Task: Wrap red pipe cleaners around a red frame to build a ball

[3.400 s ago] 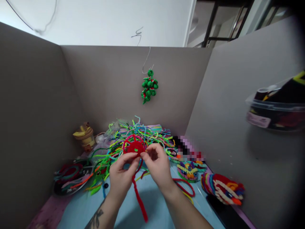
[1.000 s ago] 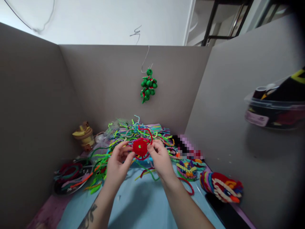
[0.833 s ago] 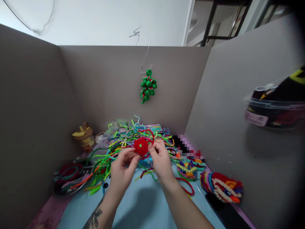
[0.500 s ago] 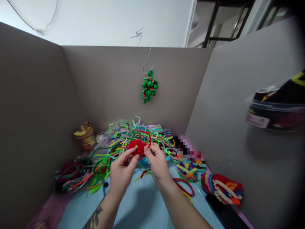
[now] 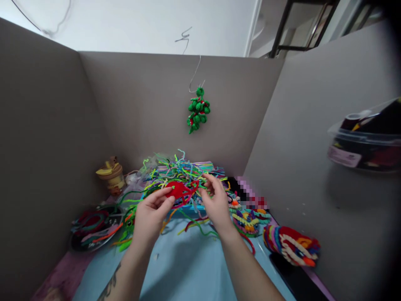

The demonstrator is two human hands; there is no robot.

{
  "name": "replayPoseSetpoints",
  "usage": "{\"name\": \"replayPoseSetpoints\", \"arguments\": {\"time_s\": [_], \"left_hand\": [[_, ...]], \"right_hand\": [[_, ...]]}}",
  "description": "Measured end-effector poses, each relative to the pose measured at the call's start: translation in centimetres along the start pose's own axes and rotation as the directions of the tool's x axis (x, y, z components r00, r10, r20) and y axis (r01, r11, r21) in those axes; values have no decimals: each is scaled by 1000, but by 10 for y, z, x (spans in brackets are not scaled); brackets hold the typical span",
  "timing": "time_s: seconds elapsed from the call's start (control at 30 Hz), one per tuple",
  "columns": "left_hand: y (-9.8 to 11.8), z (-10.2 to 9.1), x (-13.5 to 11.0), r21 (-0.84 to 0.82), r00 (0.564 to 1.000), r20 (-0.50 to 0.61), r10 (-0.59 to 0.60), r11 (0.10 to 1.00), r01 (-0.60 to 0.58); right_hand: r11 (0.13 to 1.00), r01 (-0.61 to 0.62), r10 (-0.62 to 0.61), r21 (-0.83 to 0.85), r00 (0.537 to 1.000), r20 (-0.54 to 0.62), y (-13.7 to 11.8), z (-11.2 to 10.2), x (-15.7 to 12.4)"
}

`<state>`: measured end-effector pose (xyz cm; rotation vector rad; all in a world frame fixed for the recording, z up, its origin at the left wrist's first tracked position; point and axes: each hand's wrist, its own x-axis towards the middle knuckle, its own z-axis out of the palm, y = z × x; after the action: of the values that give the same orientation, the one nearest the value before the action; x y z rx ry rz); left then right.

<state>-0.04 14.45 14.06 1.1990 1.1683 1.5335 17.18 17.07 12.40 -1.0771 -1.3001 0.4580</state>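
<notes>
In the middle of the view, my left hand pinches the left edge of a flat red fuzzy piece that looks made of pipe cleaners. A small green spot shows on it near my fingertips. Bent red strands stick out from its right side. Beside those strands is my right hand, thumb and forefinger apart, with nothing visible between them. Behind both hands lies a heap of many-coloured pipe cleaners, some of them in a blue tray.
A green and red ornament hangs from a wire on the grey back panel. At left are a dark bowl and a tan cup. Colourful fuzzy pieces and a black phone-like slab lie at right. A plastic tub is on the right panel.
My right hand has let go of the red strand and moved right, its fingers parting. My left hand has shifted slightly left with the red piece. The camera view has tilted slightly.
</notes>
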Motion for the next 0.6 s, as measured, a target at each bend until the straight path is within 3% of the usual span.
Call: {"name": "replayPoseSetpoints", "arguments": {"time_s": [0.17, 0.43, 0.6], "left_hand": [[1, -7, 6, -152, 987, 97, -127, 978, 141], [9, -5, 5, -231, 971, 142, -190, 948, 219], [8, -8, 6, -218, 972, 152, -179, 953, 210]], "right_hand": [[998, -58, 57, 1, 988, 143, 16, -7, 10], [986, -134, 115, 99, 977, 181, 19, -1, 9], [988, -136, 113, 66, 954, 278, 16, -2, 8]]}}
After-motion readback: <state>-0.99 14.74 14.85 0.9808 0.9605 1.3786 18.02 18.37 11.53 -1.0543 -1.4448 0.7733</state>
